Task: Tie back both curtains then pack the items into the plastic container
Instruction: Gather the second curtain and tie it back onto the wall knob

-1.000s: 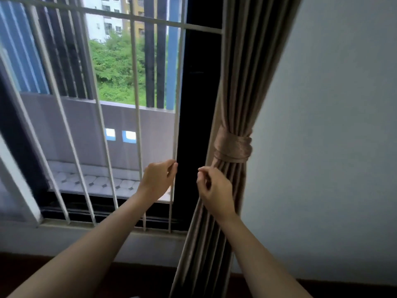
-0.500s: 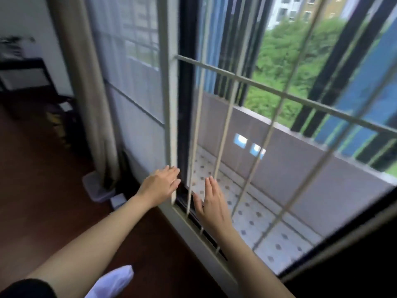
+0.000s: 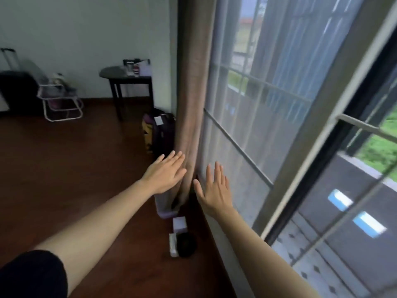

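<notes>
I hold both hands out flat with fingers straight, gripping nothing. My left hand [image 3: 165,173] sits just beside the long brown fabric curtain [image 3: 193,93]; I cannot tell whether the fingertips touch it. My right hand [image 3: 214,190] hovers before the lower pane of the white-framed window [image 3: 322,117], apart from the curtain's edge. The curtain hangs straight down in one narrow column against the wall corner, its hem reaching the pale lilac plastic container [image 3: 165,209] on the floor right below my left hand.

To the left the dark wooden floor [image 3: 75,168] gives wide room. To the right the sill and the window frame close me in.

Along the sill, nearer me than the container, lie a small white box [image 3: 180,224], a white packet [image 3: 173,245] and a round black object [image 3: 187,245] touching it. A dark backpack [image 3: 160,134] stands behind the curtain's foot; its white tag is too blurred to read. Farther back are a dark round-topped table [image 3: 126,79], a white-framed folding chair [image 3: 61,102] and a black suitcase [image 3: 12,89].
</notes>
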Demonstrator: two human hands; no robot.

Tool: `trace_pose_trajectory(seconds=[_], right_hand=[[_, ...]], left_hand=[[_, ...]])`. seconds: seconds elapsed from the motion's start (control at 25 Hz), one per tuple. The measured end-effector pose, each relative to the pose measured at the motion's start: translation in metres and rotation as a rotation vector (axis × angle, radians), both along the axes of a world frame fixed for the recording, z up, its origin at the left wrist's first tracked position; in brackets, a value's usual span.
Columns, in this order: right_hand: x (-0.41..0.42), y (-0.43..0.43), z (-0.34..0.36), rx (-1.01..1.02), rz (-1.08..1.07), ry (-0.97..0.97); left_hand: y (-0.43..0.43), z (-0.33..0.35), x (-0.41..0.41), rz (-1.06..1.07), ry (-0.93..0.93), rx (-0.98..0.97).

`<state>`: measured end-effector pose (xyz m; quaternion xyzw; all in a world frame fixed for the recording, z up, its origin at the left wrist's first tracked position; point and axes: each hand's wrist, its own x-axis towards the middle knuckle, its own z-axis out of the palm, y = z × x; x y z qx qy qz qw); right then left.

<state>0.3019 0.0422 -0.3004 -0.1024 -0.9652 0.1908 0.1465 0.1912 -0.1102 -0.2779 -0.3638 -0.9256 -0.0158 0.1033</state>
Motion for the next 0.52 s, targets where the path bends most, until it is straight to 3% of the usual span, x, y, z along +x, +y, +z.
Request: trace_pose_trajectory(seconds=[0.24, 0.52], right_hand=[[-0.118, -0.050, 0.000, -0.007, 0.173, 0.000], [-0.287, -0.094, -0.014, 0.033, 0.196, -0.035]], left_hand=[[-0.058, 0.005, -0.096, 0.145, -0.050, 0.044], [-0.094, -0.001, -0.243, 0.212, -0.092, 0.168]])
